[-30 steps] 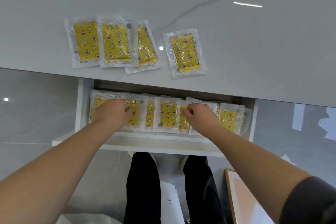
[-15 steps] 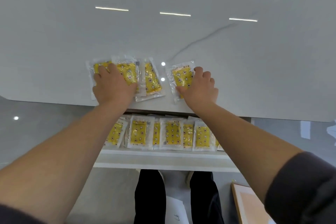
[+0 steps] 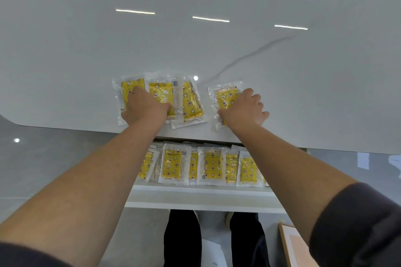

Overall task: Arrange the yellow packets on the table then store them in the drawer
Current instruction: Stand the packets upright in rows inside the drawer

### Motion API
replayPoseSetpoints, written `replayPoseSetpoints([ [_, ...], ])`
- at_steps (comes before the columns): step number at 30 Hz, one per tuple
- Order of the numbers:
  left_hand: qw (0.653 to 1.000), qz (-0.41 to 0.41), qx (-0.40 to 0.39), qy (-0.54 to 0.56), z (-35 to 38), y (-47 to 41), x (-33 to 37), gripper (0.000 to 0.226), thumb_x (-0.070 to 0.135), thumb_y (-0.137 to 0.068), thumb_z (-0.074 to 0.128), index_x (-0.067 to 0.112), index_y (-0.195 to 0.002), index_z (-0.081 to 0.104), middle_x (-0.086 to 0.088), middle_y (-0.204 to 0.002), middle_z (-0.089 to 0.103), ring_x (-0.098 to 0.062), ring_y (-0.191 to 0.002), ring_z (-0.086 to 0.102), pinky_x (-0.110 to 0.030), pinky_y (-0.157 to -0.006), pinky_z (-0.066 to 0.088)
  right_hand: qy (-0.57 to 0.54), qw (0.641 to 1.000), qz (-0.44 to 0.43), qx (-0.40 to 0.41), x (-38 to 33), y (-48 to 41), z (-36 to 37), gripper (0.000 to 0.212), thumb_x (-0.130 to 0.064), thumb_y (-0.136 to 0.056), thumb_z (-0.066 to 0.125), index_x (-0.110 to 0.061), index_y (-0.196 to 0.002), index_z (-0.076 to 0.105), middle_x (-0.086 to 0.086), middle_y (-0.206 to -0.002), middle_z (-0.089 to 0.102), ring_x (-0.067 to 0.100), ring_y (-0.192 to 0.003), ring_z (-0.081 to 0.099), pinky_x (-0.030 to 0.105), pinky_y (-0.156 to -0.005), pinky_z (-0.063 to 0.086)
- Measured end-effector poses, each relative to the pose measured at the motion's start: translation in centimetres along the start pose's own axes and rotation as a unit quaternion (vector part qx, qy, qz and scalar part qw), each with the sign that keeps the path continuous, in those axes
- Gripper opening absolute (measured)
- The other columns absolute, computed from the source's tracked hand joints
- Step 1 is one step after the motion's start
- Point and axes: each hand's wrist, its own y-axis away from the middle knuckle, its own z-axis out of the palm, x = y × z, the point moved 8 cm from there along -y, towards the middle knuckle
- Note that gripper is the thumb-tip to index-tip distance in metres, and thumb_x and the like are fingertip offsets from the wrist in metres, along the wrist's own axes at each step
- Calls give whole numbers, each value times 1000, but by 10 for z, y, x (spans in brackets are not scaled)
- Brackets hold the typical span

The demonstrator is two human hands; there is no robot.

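Right hand (image 3: 245, 110) now at lone packet's (image 3: 224, 97) edge, fingers (image 3: 249, 93) around it; left hand (image 3: 145, 106) flat on overlapped packets (image 3: 188, 102).

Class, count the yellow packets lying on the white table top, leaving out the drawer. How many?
4. Three overlap: the leftmost packet and middle packet under the left hand, the third packet beside it. The fourth packet lies apart under the right hand. Others may hide beneath.

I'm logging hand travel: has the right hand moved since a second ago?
Yes. The right hand has left the open drawer and gone forward onto the tabletop, where it holds the lone yellow packet.
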Motion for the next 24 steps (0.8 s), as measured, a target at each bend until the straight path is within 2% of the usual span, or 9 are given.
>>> replayPoseSetpoints([
  [6,999,45,-14,5,-6,7,5,63,39,-77,77,12,-123,43,-8,-114,58,-31,-108,56,-45,-95,41,-13,1000,9,20,-2,5,-1,64,-30,-79,72,-14,-129,35,8,-124,41,27,-110,45,36,-83,31],
  [8,997,62,-29,47,-7,9,6,57,34,-79,76,11,-119,43,-8,-109,57,-29,-98,56,-45,-90,45,-24,1000,13,14,-3,4,-1,67,-28,-78,73,-16,-131,33,9,-124,41,27,-110,46,36,-85,31],
  [10,992,80,-41,89,-7,10,9,53,31,-81,75,10,-118,44,-6,-105,53,-24,-89,50,-39,-78,46,-47,999,18,1,-2,2,0,75,-29,-76,75,-17,-134,30,10,-127,40,28,-111,48,36,-88,33],
  [13,986,101,-50,120,-10,11,11,49,31,-82,73,8,-115,45,-3,-96,48,-19,-79,46,-29,-61,35,-87,995,35,-22,1,-1,2,89,-36,-71,81,-20,-139,26,12,-129,42,30,-115,50,38,-95,35],
  [16,980,111,-54,154,-16,6,6,45,30,-82,73,10,-113,48,-3,-100,55,-22,-86,53,-29,-65,37,-86,995,36,-24,5,-1,1,90,-41,-70,80,-22,-138,24,9,-123,53,29,-115,51,40,-94,33],
  [19,981,114,-51,146,-27,0,-5,34,30,-84,71,12,-107,52,0,-97,58,-18,-86,53,-25,-67,36,-106,993,40,-24,8,2,-1,76,-37,-74,76,-20,-131,28,2,-106,61,27,-102,56,38,-85,28],
  [21,982,112,-44,142,-36,-4,-14,28,30,-86,69,14,-105,57,2,-97,59,-16,-86,54,-28,-72,38,-129,990,41,-26,9,5,-4,61,-35,-80,72,-18,-125,34,-2,-92,56,23,-88,53,37,-84,27],
  [24,983,84,-43,157,-47,-9,-33,24,29,-88,67,13,-104,58,0,-97,60,-17,-86,54,-29,-73,39,-161,987,16,-19,9,9,-10,35,-35,-85,66,-20,-109,46,-5,-93,52,19,-85,49,33,-87,35],
])
